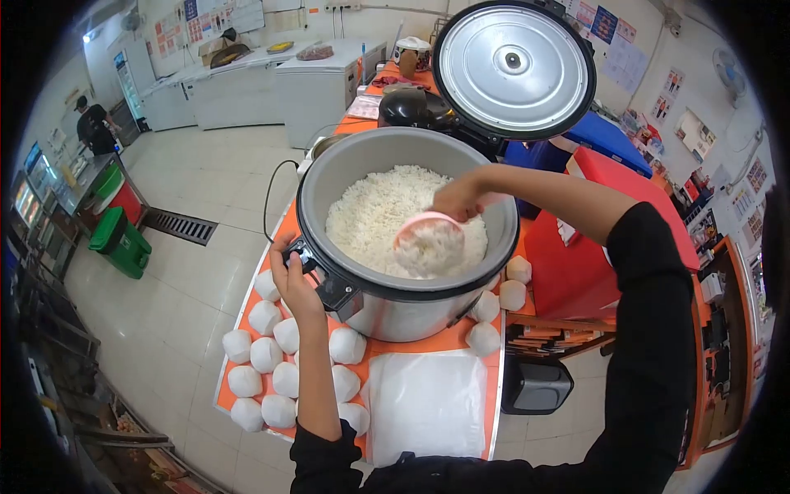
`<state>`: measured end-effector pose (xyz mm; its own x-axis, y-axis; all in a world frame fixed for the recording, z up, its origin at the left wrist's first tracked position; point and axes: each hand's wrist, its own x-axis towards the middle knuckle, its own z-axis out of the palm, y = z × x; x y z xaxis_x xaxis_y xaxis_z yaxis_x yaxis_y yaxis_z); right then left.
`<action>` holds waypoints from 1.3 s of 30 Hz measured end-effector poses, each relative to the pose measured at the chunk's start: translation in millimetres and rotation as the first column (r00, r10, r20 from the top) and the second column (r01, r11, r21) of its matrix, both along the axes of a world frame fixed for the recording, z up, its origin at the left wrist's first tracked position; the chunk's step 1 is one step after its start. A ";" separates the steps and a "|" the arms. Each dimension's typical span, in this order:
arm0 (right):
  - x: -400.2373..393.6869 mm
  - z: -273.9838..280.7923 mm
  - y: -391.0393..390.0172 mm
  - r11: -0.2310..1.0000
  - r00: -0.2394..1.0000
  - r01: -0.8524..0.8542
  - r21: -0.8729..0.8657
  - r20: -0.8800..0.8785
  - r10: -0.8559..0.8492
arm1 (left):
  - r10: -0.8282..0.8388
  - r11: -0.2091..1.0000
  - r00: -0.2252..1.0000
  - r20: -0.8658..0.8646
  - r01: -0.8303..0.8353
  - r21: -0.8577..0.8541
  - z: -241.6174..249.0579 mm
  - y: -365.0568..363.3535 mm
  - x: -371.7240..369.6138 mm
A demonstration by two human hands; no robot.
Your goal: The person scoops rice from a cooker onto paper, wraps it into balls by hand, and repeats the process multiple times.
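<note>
A large rice cooker [395,317] stands with its lid [514,62] raised and cooked white rice [362,210] in its grey inner pot [319,177]. My right hand [457,198] reaches over the pot's right side, closed on a pink scoop [426,217]. Rice fills the scoop, which is just above or touching the rice surface; blur hides which. With fingers curled round it, my left hand [295,284] holds the cooker's black side handle [309,262]. Several white rounded bundles [265,354] sit left of the cooker, and more [484,337] lie on its right.
Clear plastic bags [426,403] lie stacked on the orange tabletop [383,347] before me. A red cooler box [568,247] stands on the right, with a blue one [613,140] behind. White freezers [321,82] line the back. A person [95,128] stands far left near a green bin [119,239].
</note>
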<state>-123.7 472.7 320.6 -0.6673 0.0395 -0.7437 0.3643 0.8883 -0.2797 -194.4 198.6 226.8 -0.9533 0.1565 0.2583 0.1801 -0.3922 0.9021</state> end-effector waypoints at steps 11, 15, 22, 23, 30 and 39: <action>-32.5 -40.0 19.8 0.926 0.878 0.162 0.340 -0.479 0.022 | -0.009 1.000 0.999 0.048 0.008 0.027 -3.5 1.0 -0.3; -42.8 -56.6 10.1 0.911 0.901 0.022 0.412 -0.403 0.160 | -0.022 0.999 0.997 0.070 0.019 0.044 -2.8 0.8 -0.6; -9.4 -48.1 -54.4 0.977 0.985 -0.106 0.187 -0.116 0.129 | -0.019 0.997 0.998 0.058 0.015 0.072 -4.3 1.7 -0.4; -3.8 -44.5 -60.3 0.991 0.992 -0.030 0.133 -0.118 0.046 | -0.021 0.998 0.998 0.058 0.018 0.063 -7.1 0.9 -1.0; 17.4 -18.5 -68.4 0.979 0.928 -0.076 0.191 -0.345 0.139 | -0.005 0.999 0.999 0.043 0.004 0.037 -4.1 0.9 -0.7; -1.5 -10.1 -45.5 0.909 0.944 0.329 -0.258 0.083 -0.318 | -0.035 0.996 0.999 0.019 0.033 0.088 -7.7 1.3 -2.9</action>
